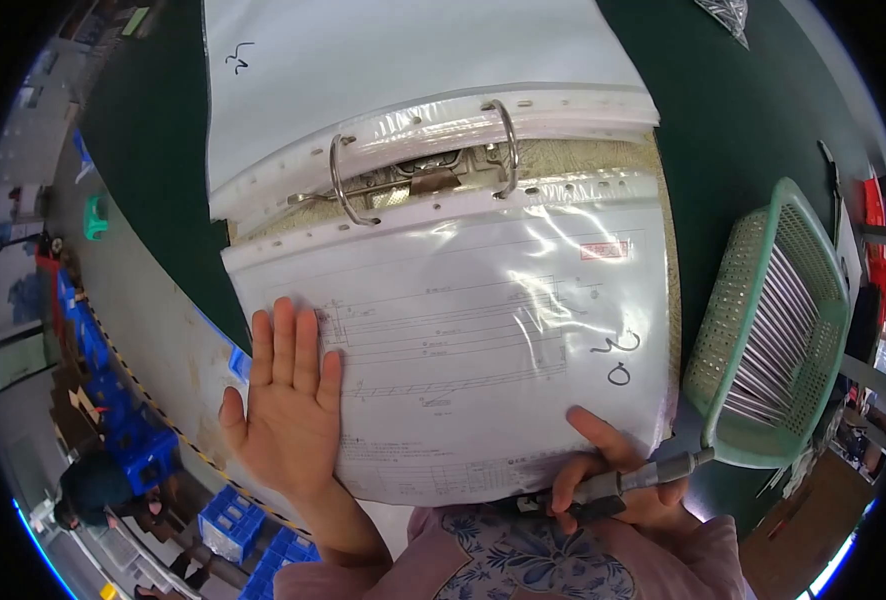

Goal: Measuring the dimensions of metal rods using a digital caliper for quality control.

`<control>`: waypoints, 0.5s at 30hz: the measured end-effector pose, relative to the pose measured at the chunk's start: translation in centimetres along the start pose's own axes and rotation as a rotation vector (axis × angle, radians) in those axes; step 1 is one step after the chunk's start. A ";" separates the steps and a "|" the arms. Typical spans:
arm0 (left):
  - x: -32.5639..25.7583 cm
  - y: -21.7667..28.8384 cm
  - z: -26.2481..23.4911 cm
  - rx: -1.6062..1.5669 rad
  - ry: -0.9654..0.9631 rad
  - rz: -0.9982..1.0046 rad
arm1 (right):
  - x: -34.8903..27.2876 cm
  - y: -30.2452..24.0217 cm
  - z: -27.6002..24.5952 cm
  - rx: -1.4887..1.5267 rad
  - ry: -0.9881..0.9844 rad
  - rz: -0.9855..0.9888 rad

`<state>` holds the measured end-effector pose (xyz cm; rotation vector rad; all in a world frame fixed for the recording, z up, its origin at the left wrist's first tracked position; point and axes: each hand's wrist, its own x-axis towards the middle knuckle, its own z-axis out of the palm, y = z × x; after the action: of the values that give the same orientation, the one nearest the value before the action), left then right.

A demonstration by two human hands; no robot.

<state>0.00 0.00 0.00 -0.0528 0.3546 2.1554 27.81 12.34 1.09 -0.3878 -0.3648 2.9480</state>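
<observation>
A ring binder lies spread open, with a technical drawing [443,330] in a clear plastic sleeve facing me. The sleeve shows glare and handwritten marks at its right. Two metal rings [509,150] pass through the sleeves' punched edges. My left hand [288,425] is palm up over the drawing's left edge, empty, its fingers stretched out. In my right hand [603,450], at the sheet's lower right corner, is a grey and black micrometer [628,478]. The index finger of that hand reaches onto the sleeve; the others wrap round the tool, hiding part of it.
A light green plastic basket [713,350] holding many thin metal rods [778,340] stands right of the binder on the dark green tabletop [698,170]. A clear bag [728,15] lies at the far right. Blue crates [231,522] and a person [98,490] are at lower left.
</observation>
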 end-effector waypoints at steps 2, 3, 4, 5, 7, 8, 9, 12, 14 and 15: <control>0.1 -0.1 -0.3 0.027 -0.004 0.007 | 0.1 0.1 -0.1 0.028 0.018 -0.009; 0.1 -0.1 -0.2 0.023 -0.006 0.006 | 0.1 0.2 0.0 0.025 0.020 -0.010; 0.0 0.0 -0.1 0.019 -0.013 0.013 | 0.1 0.3 0.0 0.045 0.020 -0.020; 0.0 0.1 0.0 0.015 -0.020 0.020 | 0.1 0.4 0.1 0.065 0.020 -0.029; -0.2 0.0 0.2 0.010 -0.013 0.025 | 0.0 0.5 0.1 0.066 0.016 -0.024; -0.3 -0.1 0.3 0.011 -0.006 0.029 | -0.2 0.5 0.1 0.071 0.009 -0.021; -0.2 -0.1 0.2 0.009 -0.015 0.029 | 0.0 0.6 0.0 0.064 0.005 -0.026; 0.1 -0.1 0.0 0.019 -0.022 0.020 | 0.2 0.8 -0.2 0.041 -0.008 -0.063; 0.3 -0.2 -0.2 0.020 -0.036 0.013 | 0.3 0.9 -0.5 -0.017 0.014 -0.079; 0.3 -0.2 -0.2 0.016 -0.043 0.015 | 0.3 0.9 -0.5 -0.025 0.011 -0.081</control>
<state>-0.02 0.24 -0.32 0.0056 0.3486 2.1643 27.50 11.61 0.31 -0.3825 -0.4062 2.8640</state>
